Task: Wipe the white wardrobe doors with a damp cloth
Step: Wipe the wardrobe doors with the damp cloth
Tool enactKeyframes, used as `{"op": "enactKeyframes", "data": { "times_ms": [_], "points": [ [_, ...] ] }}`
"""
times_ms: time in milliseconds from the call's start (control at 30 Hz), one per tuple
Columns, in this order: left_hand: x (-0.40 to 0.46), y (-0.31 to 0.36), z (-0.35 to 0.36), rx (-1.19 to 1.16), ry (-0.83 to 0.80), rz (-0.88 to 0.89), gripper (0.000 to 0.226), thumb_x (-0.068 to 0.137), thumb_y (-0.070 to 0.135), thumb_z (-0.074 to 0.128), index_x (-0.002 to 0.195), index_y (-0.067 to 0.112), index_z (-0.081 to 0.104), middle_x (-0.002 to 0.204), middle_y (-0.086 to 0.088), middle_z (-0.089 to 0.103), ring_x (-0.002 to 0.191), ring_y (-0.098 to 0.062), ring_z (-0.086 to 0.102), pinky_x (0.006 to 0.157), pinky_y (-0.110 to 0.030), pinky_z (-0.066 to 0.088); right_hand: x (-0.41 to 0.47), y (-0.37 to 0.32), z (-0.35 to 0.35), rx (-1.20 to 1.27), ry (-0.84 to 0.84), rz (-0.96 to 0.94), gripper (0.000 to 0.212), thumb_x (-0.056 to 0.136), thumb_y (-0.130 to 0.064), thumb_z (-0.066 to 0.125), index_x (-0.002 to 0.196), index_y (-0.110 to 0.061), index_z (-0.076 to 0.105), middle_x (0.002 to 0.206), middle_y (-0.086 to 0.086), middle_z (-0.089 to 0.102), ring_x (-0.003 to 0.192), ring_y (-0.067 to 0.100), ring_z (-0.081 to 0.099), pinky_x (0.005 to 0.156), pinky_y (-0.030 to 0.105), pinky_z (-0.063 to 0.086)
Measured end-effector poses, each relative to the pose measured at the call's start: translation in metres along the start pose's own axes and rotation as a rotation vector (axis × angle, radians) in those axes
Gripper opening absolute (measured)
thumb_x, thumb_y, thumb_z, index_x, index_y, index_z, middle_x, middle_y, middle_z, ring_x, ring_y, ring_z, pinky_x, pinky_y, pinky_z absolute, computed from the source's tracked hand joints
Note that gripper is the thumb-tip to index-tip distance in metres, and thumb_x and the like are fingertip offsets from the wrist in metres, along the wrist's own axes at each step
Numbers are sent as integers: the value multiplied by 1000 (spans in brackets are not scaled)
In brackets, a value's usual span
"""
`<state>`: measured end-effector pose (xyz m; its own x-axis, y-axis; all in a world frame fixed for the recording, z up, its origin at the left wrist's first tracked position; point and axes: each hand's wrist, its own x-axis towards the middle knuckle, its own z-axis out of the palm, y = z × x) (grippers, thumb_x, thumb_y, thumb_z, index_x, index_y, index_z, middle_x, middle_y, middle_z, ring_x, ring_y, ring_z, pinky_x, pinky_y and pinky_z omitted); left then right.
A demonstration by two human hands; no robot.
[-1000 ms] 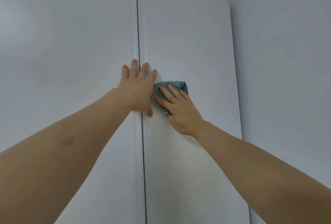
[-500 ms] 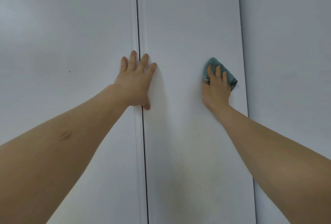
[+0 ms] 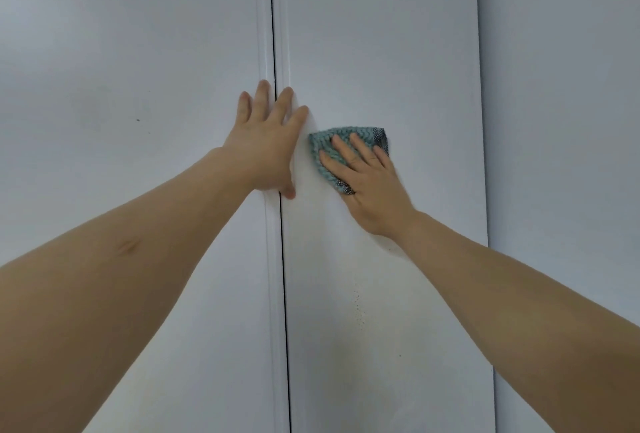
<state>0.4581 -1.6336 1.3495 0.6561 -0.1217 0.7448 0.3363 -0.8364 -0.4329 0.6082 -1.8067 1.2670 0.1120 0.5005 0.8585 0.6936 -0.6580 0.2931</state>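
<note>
Left hand [image 3: 268, 148] lies flat, fingers straight, across the seam between the wardrobe doors [image 3: 381, 52], right hand [image 3: 369, 185] just beside it pressing the teal cloth [image 3: 332, 143] flat-fingered.

Left door [image 3: 138, 52] and right door [image 3: 381, 34] side by side, vertical seam [image 3: 277, 17] between. Left hand [image 3: 268, 145] flat across seam, fingers upward. Cloth [image 3: 341, 152] on right door, just right of left hand, under right hand [image 3: 370, 187]. Wall [image 3: 561, 121] right of right door. Specks [image 3: 358, 311] on right door, below cloth
</note>
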Motion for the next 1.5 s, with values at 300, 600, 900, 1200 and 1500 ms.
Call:
{"op": "enactKeyframes", "data": {
  "times_ms": [300,600,900,1200,1500],
  "points": [
    [-3,-2,0,-27,-2,6,136,53,63,86,155,19,7,165,-13,-8,149,-47,-18,120,-63,-3,-26,65,-6,254,155,727,57,108,-33,32,161,-37,11,169,-7,1,156,20,-2,125,49,6],
    [17,53,-9,-116,8,37,121,74,40,71,158,8,-10,162,-23,-25,150,-42,-22,122,-60,-6,21,-5,-13,112,54,272,65,102,-34,42,160,-38,14,169,-8,3,156,20,-4,122,46,0],
    [43,77,-9,-92,-39,-49,138,68,46,87,158,10,-11,160,-29,-21,150,-46,-16,123,-58,1,47,76,-47,67,4,221,57,107,-39,36,159,-40,13,169,-10,3,156,18,-3,125,45,6],
    [43,73,-4,-105,-32,-48,135,68,50,86,158,9,-6,161,-26,-23,151,-42,-19,124,-55,-2,-5,148,-47,222,68,606,57,108,-38,31,161,-37,8,169,-7,0,156,19,-2,126,48,5],
    [33,66,-5,-237,36,20,143,65,41,91,158,17,-15,161,-21,-30,151,-41,-19,125,-53,-2,-11,54,-8,199,123,611,58,106,-42,28,160,-39,6,169,-7,-4,155,19,-8,124,46,-3]
  ]
}}
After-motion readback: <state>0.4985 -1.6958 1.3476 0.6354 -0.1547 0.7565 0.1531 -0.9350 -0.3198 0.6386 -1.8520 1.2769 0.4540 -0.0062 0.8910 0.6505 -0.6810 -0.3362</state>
